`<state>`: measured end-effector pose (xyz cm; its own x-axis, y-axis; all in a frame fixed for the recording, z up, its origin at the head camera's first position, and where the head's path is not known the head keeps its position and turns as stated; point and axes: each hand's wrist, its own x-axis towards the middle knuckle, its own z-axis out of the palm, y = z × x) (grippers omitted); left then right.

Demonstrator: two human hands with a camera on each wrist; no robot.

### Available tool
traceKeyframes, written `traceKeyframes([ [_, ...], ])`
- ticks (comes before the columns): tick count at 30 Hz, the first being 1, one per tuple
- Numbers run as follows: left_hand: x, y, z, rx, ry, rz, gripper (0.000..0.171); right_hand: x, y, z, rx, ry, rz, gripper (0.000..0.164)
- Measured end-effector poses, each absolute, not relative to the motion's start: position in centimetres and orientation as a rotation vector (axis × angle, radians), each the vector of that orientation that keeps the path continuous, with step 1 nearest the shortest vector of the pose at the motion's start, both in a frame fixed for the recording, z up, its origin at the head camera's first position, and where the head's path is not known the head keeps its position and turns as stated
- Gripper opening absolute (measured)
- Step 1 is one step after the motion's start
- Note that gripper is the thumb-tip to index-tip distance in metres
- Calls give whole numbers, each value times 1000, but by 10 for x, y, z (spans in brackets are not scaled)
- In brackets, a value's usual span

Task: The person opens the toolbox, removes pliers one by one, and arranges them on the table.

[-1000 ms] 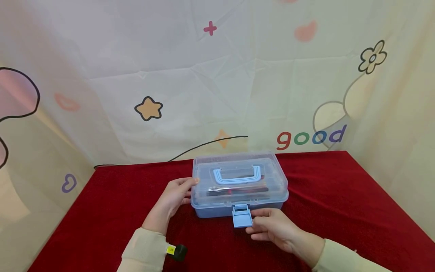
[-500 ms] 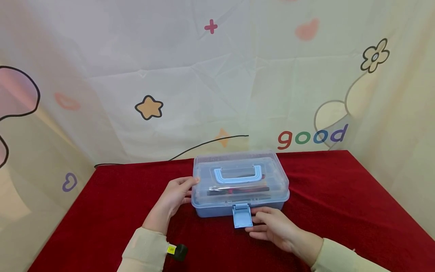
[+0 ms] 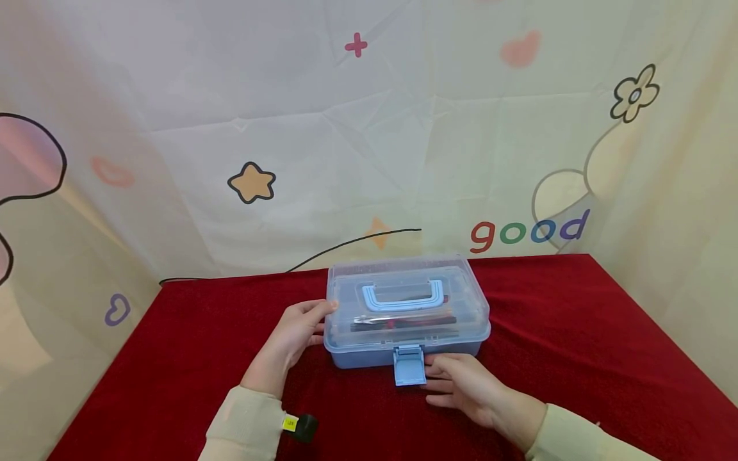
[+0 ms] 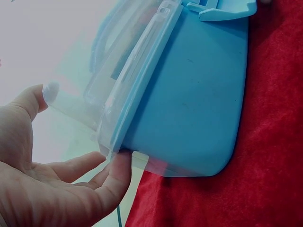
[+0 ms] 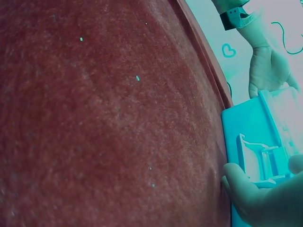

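Note:
A plastic storage box (image 3: 352,358) with a blue base stands on the red cloth. Its clear lid (image 3: 409,272) is down and carries a blue handle (image 3: 403,304). At the front, the blue latch (image 3: 410,368) hangs folded outward, off the lid. My left hand (image 3: 296,333) holds the box's left end; in the left wrist view its thumb (image 4: 31,100) lies on the lid and bent fingers (image 4: 118,175) touch the rim. My right hand (image 3: 469,387) is at the latch's right edge with fingers loosely extended, some partly behind the latch.
Red cloth (image 3: 190,378) covers the table. A white printed curtain (image 3: 300,128) rises behind it. Through the lid, long thin dark and red items (image 3: 426,321) show inside the box. A black wrist device (image 3: 304,428) sits at the left cuff.
The right-hand fingers have spread slightly and slid a little at the latch's edge. The latch stays folded outward. The box and left hand have not visibly moved.

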<state>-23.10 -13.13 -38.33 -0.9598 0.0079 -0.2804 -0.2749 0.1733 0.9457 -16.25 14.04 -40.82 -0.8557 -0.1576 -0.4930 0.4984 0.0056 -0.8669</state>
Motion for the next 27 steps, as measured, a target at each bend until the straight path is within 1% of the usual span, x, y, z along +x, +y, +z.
traceKeyframes([
  [10,-231,-132,-384,-241,2225,1866,63,-159,144,-403,276,1980,-1824,46],
  [19,-229,-133,-384,-213,2212,1874,68,-156,149,-390,174,2101,-1753,43],
  [27,-225,-134,-383,-172,2329,1797,72,-154,161,-373,-77,2158,-1709,41],
])
